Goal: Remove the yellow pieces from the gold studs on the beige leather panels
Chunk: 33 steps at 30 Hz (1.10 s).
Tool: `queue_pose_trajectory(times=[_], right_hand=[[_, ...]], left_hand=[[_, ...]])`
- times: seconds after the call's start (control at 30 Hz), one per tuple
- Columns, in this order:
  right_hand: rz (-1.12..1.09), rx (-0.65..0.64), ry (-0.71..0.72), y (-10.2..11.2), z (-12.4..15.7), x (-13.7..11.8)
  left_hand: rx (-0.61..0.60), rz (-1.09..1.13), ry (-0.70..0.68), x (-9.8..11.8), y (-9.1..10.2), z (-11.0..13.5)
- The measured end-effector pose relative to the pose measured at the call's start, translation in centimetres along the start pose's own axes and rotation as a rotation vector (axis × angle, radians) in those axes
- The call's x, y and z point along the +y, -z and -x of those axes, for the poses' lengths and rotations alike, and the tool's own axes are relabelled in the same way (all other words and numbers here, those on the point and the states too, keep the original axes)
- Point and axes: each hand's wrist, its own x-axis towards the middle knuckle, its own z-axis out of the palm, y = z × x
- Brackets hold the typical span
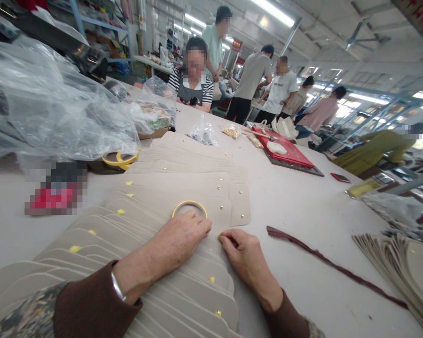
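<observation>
My left hand (178,239) rests knuckles-up on a fanned row of beige leather pieces (183,183), its fingers curled over a yellow tape roll (190,207). Just to its right, my right hand (245,256) pinches something small and yellow at the edge of a beige piece. Small yellow tabs (121,211) dot several of the overlapping pieces. Both wrists wear brown cuffs.
Big clear plastic bags (52,103) sit at the left, with more yellow tape rolls (120,159) beside them. A dark red strip (324,260) lies right of my hands. A red cutting mat (289,152) lies further back. More stacked pieces (402,267) are at right. Several people stand or sit behind.
</observation>
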Motion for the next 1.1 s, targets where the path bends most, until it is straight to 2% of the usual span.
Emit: queue_pose_trajectory(times=[0.13,0.27,0.4,0.47,0.53,0.6,0.7,0.77,0.93,1.1], right_hand=[[0.059,0.022,-0.014,-0.7,-0.6,-0.4],[0.071,0.06,-0.062,-0.9,-0.7,-0.9],[-0.032,-0.11,-0.213,-0.6,-1.0,-0.6],[-0.131,-0.081,-0.187,-0.1,-1.0,-0.7],[-0.258,0.04,-0.098,0.5,-1.0,-1.0],[-0.367,0.122,-0.002,1.0,-1.0,-1.4],[-0.397,0.136,0.201,1.2,-1.2,-1.8],[-0.365,0.134,0.313,1.0,-1.2,-2.0],[-0.216,0.162,0.368,0.2,-1.2,-2.0],[-0.101,0.265,0.415,-0.5,-1.2,-1.7]], left_hand=[[0.052,0.036,-0.008,-0.2,-0.3,0.1],[0.22,0.144,-0.047,-0.4,-1.0,0.2],[0.381,0.235,-0.188,-1.1,-2.2,-0.3],[0.421,0.213,-0.223,-1.2,-2.4,-0.2],[0.406,0.176,-0.208,-0.9,-2.3,0.0],[0.332,0.166,-0.144,-0.6,-2.0,0.2],[0.199,0.197,-0.049,-0.1,-1.4,0.2],[0.157,0.233,-0.028,0.2,-0.9,0.1],[0.114,0.246,-0.024,0.5,-0.6,0.2],[0.09,0.262,-0.03,0.3,-0.7,0.2]])
